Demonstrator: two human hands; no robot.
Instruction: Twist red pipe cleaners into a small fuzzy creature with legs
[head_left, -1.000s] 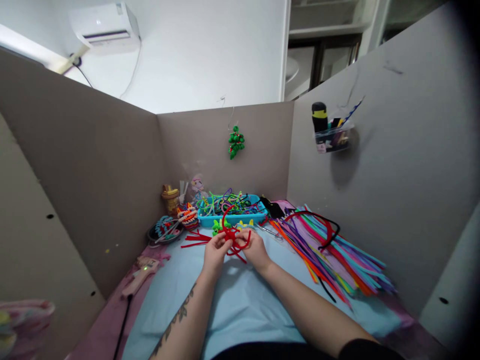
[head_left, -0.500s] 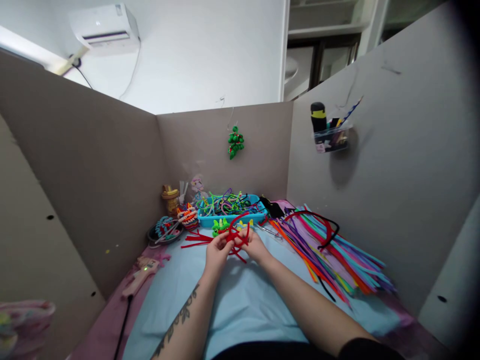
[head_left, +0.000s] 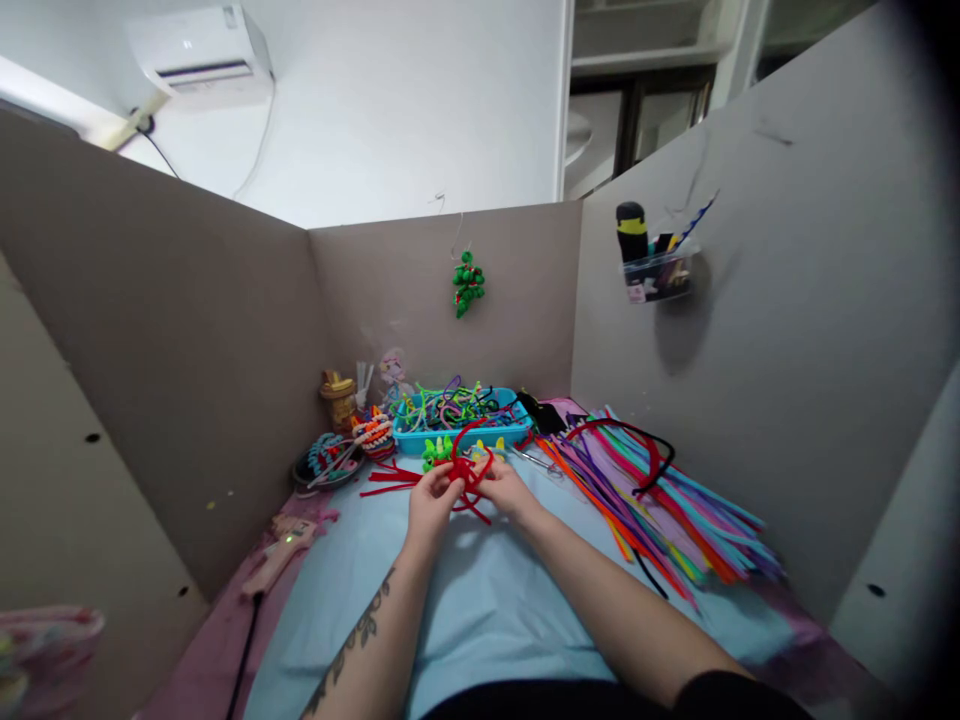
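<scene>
Between my two hands is a bunch of red pipe cleaners (head_left: pixel 466 470), crossed at a centre with loose ends curving out on several sides. My left hand (head_left: pixel 433 502) pinches it from the left with thumb and fingertips. From the right, my right hand (head_left: pixel 508 490) has its fingers closed on the same piece. More red pipe cleaners (head_left: pixel 390 480) lie on the blue cloth just left of my left hand. Behind the hands sit a green fuzzy figure (head_left: pixel 436 453) and a partly hidden yellow and blue one (head_left: pixel 491 448).
A blue tray (head_left: pixel 420 440) full of pipe cleaner scraps stands at the back. Colourful pipe cleaners (head_left: pixel 645 500) spread over the right side, with scissors (head_left: pixel 532 458) beside them. On the left are a dark bowl (head_left: pixel 304 475) and a pink glue gun (head_left: pixel 281 555). Grey panels enclose the table.
The red pipe cleaners have turned slightly between my fingers, and my right fingers have shifted a little on them. The whole view has drifted slightly.
</scene>
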